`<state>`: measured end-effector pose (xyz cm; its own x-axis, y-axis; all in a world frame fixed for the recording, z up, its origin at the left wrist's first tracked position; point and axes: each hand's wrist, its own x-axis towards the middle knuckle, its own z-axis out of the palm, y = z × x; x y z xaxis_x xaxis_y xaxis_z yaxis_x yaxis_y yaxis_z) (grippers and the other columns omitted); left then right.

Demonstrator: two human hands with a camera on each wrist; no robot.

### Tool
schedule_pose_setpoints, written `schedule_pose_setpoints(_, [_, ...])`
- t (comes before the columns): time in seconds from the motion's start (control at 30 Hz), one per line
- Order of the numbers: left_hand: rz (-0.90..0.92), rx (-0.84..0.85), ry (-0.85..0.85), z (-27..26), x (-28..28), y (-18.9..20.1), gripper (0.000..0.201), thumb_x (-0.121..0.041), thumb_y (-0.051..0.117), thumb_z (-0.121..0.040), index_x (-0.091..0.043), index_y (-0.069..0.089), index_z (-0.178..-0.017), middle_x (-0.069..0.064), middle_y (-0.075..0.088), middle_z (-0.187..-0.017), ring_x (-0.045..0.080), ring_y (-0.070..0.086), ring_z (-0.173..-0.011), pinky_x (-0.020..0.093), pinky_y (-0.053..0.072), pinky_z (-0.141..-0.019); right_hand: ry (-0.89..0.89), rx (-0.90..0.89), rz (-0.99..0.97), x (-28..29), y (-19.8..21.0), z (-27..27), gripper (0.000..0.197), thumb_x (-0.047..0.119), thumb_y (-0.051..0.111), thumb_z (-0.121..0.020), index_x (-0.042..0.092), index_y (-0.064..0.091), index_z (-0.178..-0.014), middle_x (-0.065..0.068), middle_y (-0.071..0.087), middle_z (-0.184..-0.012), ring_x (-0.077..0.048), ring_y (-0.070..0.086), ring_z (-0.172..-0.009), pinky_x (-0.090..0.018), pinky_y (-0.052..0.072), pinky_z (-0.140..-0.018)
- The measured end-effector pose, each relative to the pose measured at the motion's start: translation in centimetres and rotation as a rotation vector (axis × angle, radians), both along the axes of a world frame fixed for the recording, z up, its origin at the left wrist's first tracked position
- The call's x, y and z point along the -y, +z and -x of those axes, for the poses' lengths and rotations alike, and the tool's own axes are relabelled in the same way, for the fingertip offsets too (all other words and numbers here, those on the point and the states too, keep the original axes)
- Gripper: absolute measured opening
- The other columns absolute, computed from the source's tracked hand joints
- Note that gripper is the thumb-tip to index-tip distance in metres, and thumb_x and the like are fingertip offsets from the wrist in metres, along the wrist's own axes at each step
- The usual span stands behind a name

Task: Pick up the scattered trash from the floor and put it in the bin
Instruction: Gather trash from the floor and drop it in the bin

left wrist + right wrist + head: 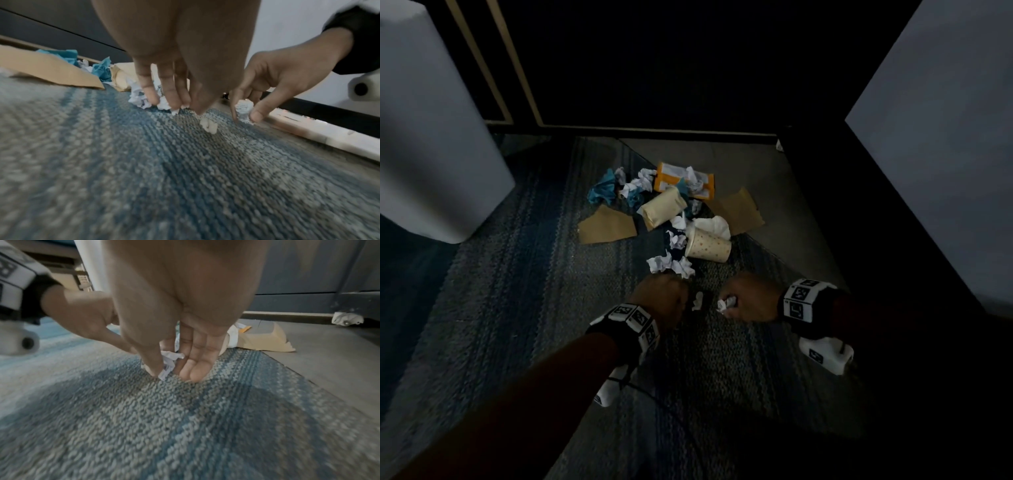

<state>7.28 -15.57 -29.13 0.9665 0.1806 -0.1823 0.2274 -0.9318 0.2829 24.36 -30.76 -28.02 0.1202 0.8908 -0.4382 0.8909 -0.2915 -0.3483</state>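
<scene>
Both hands are low over the blue-grey woven carpet (524, 308), side by side and close together; the left hand (662, 296) points its fingers down at the carpet, thumb and fingertips drawn together just above a small white paper scrap (698, 301), though whether they actually pinch it cannot be told; the right hand (748, 298) has thumb and fingers closed round a crumpled white paper ball (726, 304) at the carpet surface; just beyond the hands lie two more crumpled white papers (671, 265); past those a spotted paper cup (708, 245) lies on its side; farther back the heap holds a cream packet (662, 210), brown card pieces (607, 228), blue tissue (602, 190) and an orange pouch (681, 180); a white bin (431, 137) stands well apart at far left.
</scene>
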Motion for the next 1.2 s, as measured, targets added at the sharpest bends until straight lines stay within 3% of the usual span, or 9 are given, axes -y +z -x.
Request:
schedule_pose_setpoints(0.17, [0.127,0.104,0.133,-0.9,0.1,-0.9,0.046,-0.014,0.060,-0.084,-0.018,0.046,-0.128,0.007,0.032,-0.141,0.037,0.054,-0.107,0.044,0.051,-0.077,0.016,0.007,-0.029,-0.5,-0.2,0.0,0.024,0.034,0.065,-0.088,0.010,0.068,-0.085,-0.010,0.067,-0.083,-0.024,0.062,-0.073,-0.039,0.051,-0.068])
schedule_pose_setpoints(0.33, [0.115,-0.112,0.056,-3.4,-1.4,-3.2,0.071,-0.015,0.067,-0.082,-0.021,0.036,-0.145,0.013,0.014,-0.157,0.036,0.030,-0.139,0.044,0.038,-0.107,-0.007,-0.046,-0.049,-0.4,0.1,0.3,0.023,0.031,0.062,-0.087,0.014,0.061,-0.073,-0.006,0.063,-0.074,-0.024,0.060,-0.066,-0.040,0.052,-0.063])
schedule_pose_setpoints(0.57, [0.177,-0.016,0.084,-3.2,-1.4,-3.1,0.026,-0.001,0.061,-0.078,-0.001,0.062,-0.104,0.018,0.053,-0.120,0.036,0.053,-0.110,0.040,0.043,-0.081,-0.075,-0.084,-0.095,-1.3,0.4,0.0,0.021,0.015,0.057,-0.088,0.005,0.059,-0.069,-0.016,0.059,-0.066,-0.033,0.056,-0.060,-0.036,0.041,-0.055])
schedule_pose_setpoints(0.67, [0.265,0.104,0.151,-2.1,-2.1,-2.0,0.012,-0.003,0.058,-0.081,-0.006,0.065,-0.090,0.016,0.064,-0.095,0.034,0.061,-0.090,0.035,0.043,-0.069,-0.112,-0.100,-0.137,-2.1,1.6,0.0,0.025,0.019,0.065,-0.090,-0.003,0.068,-0.078,-0.022,0.063,-0.073,-0.035,0.060,-0.068,-0.029,0.033,-0.059])
schedule_pose_setpoints(0.8, [0.304,0.295,0.282,-0.4,-3.9,0.3,0.032,-0.045,0.035,-0.089,-0.023,0.058,-0.087,0.009,0.063,-0.082,0.032,0.057,-0.075,0.037,0.046,-0.062,-0.097,-0.050,-0.213,-4.3,4.5,0.3,0.034,0.019,0.064,-0.093,-0.010,0.063,-0.075,-0.031,0.053,-0.078,-0.031,0.044,-0.066,-0.021,0.021,-0.058])
schedule_pose_setpoints(0.93, [0.274,0.431,0.436,2.1,-6.9,3.9,0.014,-0.041,0.051,-0.087,-0.032,0.058,-0.096,0.004,0.065,-0.086,0.028,0.060,-0.080,0.033,0.047,-0.064,-0.101,-0.060,-0.313,-7.6,6.7,0.9,0.043,0.027,0.061,-0.095,-0.003,0.046,-0.067,-0.030,0.047,-0.073,-0.035,0.044,-0.062,-0.029,0.025,-0.060])
schedule_pose_setpoints(1.03, [0.213,0.497,0.548,4.5,-9.3,6.5,0.017,-0.044,0.052,-0.085,-0.035,0.060,-0.096,0.000,0.069,-0.088,0.025,0.064,-0.082,0.039,0.053,-0.070,-0.137,-0.130,-0.384,-10.8,7.8,1.9,0.037,0.024,0.064,-0.094,-0.006,0.056,-0.073,-0.021,0.046,-0.062,-0.024,0.042,-0.052,-0.027,0.031,-0.058])
schedule_pose_setpoints(1.1, [0.210,0.574,0.636,5.9,-10.7,8.3,0.006,-0.034,0.061,-0.084,-0.034,0.063,-0.090,-0.003,0.070,-0.082,0.023,0.065,-0.080,0.037,0.053,-0.073,-0.132,-0.157,-0.396,-13.1,9.1,3.1,0.018,0.023,0.066,-0.093,0.007,0.067,-0.099,-0.003,0.056,-0.066,-0.012,0.053,-0.060,-0.030,0.042,-0.061])
schedule_pose_setpoints(1.2, [0.192,0.704,0.750,8.2,-12.7,10.8,0.009,-0.018,0.066,-0.082,-0.025,0.063,-0.080,-0.004,0.068,-0.071,0.018,0.064,-0.072,0.028,0.049,-0.072,-0.132,-0.280,-0.487,-16.8,10.9,5.3,0.045,0.017,0.068,-0.091,0.022,0.051,-0.133,0.004,0.053,-0.075,-0.005,0.051,-0.062,-0.024,0.041,-0.062])
